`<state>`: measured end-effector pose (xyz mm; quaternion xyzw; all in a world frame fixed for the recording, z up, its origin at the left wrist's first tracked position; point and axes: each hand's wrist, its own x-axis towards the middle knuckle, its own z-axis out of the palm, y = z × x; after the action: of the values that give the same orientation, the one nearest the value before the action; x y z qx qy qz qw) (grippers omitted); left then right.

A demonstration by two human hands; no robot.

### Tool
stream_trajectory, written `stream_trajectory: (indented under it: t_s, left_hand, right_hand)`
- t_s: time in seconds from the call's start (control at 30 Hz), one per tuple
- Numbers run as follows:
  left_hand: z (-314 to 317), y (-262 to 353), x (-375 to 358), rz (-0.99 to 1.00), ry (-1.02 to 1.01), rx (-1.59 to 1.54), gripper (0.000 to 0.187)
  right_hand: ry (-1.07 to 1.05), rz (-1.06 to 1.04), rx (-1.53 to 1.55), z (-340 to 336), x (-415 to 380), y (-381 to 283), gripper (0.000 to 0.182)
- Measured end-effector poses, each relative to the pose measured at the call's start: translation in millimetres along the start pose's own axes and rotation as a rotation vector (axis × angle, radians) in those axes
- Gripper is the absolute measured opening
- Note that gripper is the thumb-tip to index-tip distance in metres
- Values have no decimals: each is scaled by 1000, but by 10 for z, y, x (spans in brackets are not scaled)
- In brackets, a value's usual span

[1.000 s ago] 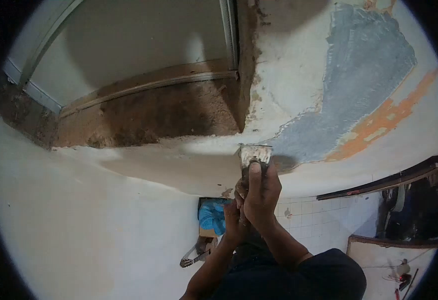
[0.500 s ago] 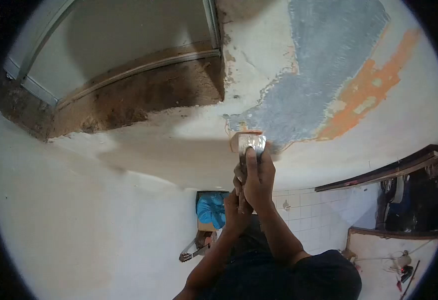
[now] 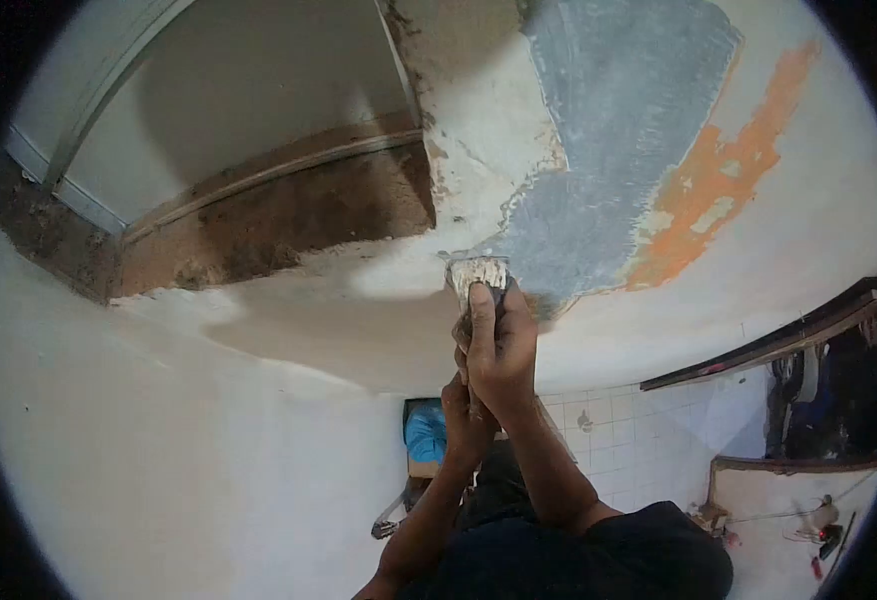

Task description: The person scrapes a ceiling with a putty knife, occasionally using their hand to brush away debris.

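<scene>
A scraper [image 3: 482,272] with a wide, whitish-smeared blade touches the wall at the lower left end of a grey patch [image 3: 608,130]. My right hand [image 3: 503,345] is closed on it, the thumb lying along the blade. Just below and to the left, my left hand [image 3: 466,420] is wrapped round the lower part of the handle, partly hidden by my right hand and wrist. An orange patch [image 3: 718,200] runs along the right side of the grey one.
A recessed opening with a rough brown edge [image 3: 288,215] is at the upper left. Lower down are a blue bag [image 3: 425,432], white tiles [image 3: 608,430], a dark wooden ledge [image 3: 768,335] and dark hanging items [image 3: 828,400] at the right.
Both hands and the scraper have shifted slightly left and up along the wall. The blade now shows a whitish smeared face, and the camera view has moved a little.
</scene>
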<state>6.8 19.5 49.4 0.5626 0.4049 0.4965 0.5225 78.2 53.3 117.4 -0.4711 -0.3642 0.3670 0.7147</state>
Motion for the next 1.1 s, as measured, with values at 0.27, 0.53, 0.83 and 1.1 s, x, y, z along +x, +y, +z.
stream_trajectory:
  t_s: [0.27, 0.53, 0.83, 1.1]
  left_hand:
    - [-43, -126, -203, -22, -17, 119, 32]
    - [81, 52, -64, 6, -30, 111, 34]
    - [152, -160, -236, -135, -37, -44, 46]
    - [231, -259, -144, -125, 10, -71, 47]
  right_hand:
    - [81, 195, 151, -77, -186, 230, 20]
    - [72, 14, -161, -140, -42, 205, 23]
    - [87, 67, -198, -250, -150, 271, 23]
    - [66, -145, -220, -243, -32, 361, 24]
